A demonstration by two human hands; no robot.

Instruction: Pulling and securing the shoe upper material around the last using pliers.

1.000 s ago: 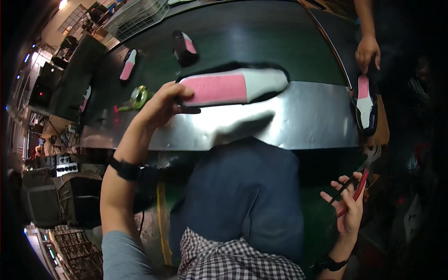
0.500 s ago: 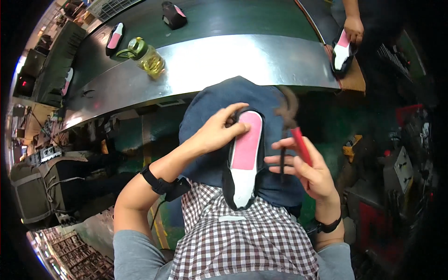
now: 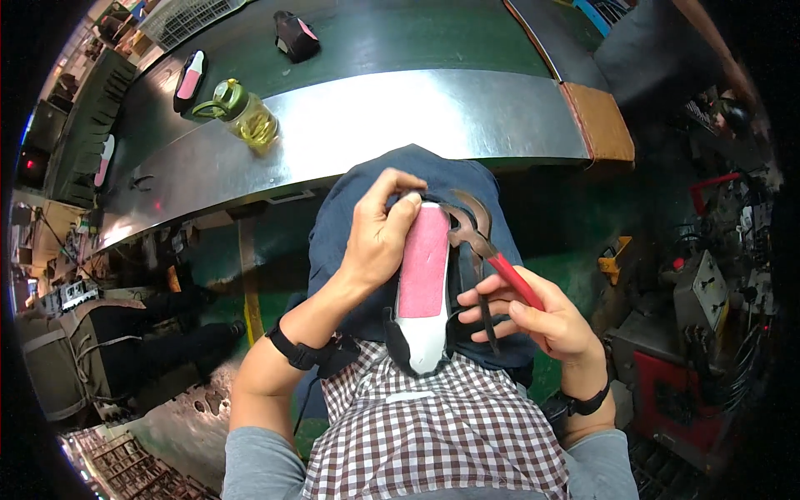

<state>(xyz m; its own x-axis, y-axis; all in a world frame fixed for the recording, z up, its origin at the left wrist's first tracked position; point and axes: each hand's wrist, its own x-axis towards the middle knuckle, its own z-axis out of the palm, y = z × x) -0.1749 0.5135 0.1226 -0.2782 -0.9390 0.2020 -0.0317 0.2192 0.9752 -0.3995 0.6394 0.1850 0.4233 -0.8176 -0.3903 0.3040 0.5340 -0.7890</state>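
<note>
Bottle (image 3: 248, 119) on bench (image 3: 433, 108), shoes (image 3: 190, 79) behind

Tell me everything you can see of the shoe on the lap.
The shoe lies sole-up on the blue apron, lengthwise along the lap. Its bottom shows a pink insole board with a white end toward the checked shirt, edged by dark upper material. The left hand grips its far end; pincers in the right hand bite its right edge.
</note>
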